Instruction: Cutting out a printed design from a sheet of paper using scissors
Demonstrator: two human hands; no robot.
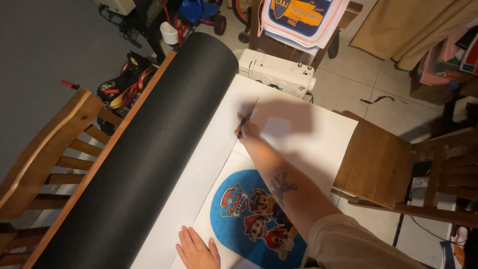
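The right hand (247, 130) is stretched out across the white sheet (298, 134) on the desk, its fingers closed around a dark pen (247, 118) whose tip meets the paper. The left hand (196, 249) lies flat with fingers spread open beside a blue cartoon print (239, 209), near the black roll (149, 149).

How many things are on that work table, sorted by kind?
Black material roll: 1
White sheet: 1
Printed cartoon sheet: 1
Scissors, held in the right hand: 1
White sewing machine at the far end: 1
Total: 5
The left hand lies flat on the printed sheet's edge.
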